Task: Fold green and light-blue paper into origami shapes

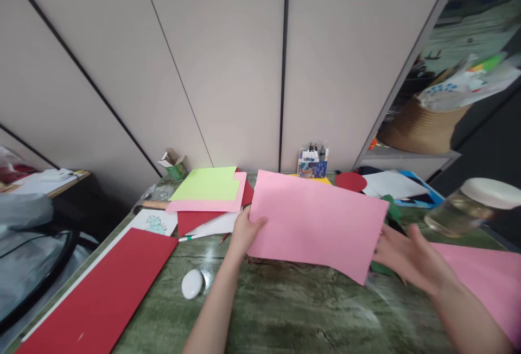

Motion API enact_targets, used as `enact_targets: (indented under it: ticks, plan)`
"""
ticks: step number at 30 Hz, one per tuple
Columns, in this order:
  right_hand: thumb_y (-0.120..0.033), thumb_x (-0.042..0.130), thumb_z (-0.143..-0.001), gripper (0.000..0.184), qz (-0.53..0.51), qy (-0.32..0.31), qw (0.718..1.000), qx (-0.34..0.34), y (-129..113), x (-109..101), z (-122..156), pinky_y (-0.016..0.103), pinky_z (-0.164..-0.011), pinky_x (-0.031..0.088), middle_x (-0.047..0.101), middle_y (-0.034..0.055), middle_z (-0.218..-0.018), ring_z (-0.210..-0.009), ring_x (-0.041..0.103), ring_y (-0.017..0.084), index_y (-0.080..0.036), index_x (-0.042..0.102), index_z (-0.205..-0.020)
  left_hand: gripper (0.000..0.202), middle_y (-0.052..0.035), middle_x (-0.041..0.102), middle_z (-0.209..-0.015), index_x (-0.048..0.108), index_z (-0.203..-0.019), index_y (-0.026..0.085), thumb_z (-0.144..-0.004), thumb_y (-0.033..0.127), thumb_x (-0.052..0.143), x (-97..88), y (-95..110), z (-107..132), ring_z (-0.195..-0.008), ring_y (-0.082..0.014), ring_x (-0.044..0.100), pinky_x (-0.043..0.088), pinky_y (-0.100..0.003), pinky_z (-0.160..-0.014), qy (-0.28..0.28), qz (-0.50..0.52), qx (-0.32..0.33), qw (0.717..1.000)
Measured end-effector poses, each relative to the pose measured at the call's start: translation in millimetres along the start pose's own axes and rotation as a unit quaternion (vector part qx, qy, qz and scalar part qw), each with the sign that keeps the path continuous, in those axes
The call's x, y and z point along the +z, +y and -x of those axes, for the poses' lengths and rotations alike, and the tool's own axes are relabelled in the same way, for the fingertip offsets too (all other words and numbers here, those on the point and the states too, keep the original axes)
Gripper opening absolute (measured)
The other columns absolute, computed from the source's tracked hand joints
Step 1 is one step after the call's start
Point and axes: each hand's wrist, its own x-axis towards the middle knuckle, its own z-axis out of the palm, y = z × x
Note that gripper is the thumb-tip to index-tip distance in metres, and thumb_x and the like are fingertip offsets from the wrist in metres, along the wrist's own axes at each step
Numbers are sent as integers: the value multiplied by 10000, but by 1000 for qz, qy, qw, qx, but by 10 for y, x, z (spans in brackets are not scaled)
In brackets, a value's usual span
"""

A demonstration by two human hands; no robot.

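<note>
A pink sheet of paper (313, 223) is held up over the table, its lower right corner hanging down. My left hand (246, 230) is closed on its left edge, thumb in front and fingers behind. At the right edge is my right hand (411, 259), thumb raised apart from the fingers; the fingertips reach the edge and are partly hidden, without a visible grip. Another pink sheet (484, 278) lies under and beside my right forearm. Some green pieces (381, 268) show behind the held sheet, mostly covered by it.
Red sheets (109, 283) lie at left near a small white round lid (192, 284). Light green paper (205, 184) tops a stack behind. A marker box (312, 161), a red disc (350, 181) and a white-lidded jar (456, 215) stand or lie farther right. Cabinet doors (228, 71) back the table.
</note>
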Motion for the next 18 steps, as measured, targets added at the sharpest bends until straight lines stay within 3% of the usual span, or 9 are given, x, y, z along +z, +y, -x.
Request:
enact_targets:
  ticks: [1, 4, 7, 9, 11, 13, 18]
  plan:
    - [-783, 327, -724, 795, -42, -21, 999, 26, 67, -12, 48, 433, -793, 504, 578, 145, -1252, -1085, 579, 327, -263, 457, -1311, 325, -118, 685, -1021, 611, -1039, 109, -737, 229, 617, -8, -46, 7, -880, -233, 638, 493, -317, -744, -8, -8, 3, 1000]
    - [-458, 662, -728, 711, -44, 24, 994, 94, 265, 36, 129, 396, -842, 506, 566, 93, -1279, -1083, 587, 288, -303, 373, -1359, 293, -79, 690, -1020, 606, -1061, 141, -799, 264, 558, -41, -155, 27, -857, -201, 649, 507, -282, -710, -37, -50, 17, 998]
    - [-333, 702, -724, 669, -55, 62, 990, 110, 432, 118, 155, 381, -828, 524, 625, 91, -1197, -1001, 631, 278, -252, 426, -1329, 268, -75, 689, -977, 610, -1035, 152, -881, 271, 425, -145, -275, 6, -861, -201, 644, 504, -310, -746, -30, -127, 32, 991]
    - [-324, 708, -720, 618, -73, 86, 988, 106, 516, 136, 164, 371, -802, 538, 657, 82, -1142, -960, 648, 275, -235, 480, -1287, 272, -112, 647, -1077, 580, -1081, 142, -874, 205, 416, -263, -383, -46, -1011, -234, 594, 453, -377, -883, -2, -191, 45, 981]
    - [-309, 721, -705, 573, -85, 106, 985, 106, 576, 131, 173, 357, -786, 548, 670, 69, -1116, -942, 656, 269, -236, 530, -1240, 329, -142, 531, -1271, 567, -1110, 138, -793, 94, 487, -393, -508, -125, -1240, -278, 424, 313, -440, -1036, 11, -253, 64, 965]
    - [-298, 734, -689, 538, -99, 115, 982, 110, 609, 131, 183, 355, -775, 555, 676, 60, -1105, -932, 660, 268, -241, 567, -1197, 406, -148, 447, -1358, 558, -1122, 137, -733, 29, 522, -506, -632, -223, -1323, -296, 302, 214, -470, -1090, 11, -302, 77, 950]
    - [-289, 746, -674, 469, -124, 113, 980, 107, 627, 231, 204, 325, -759, 560, 690, 54, -1075, -921, 667, 253, -234, 623, -1123, 281, -146, 559, -1202, 591, -1043, 140, -766, 98, 581, -656, -837, -477, -1200, -277, 450, 314, -451, -1045, -9, -376, 91, 922]
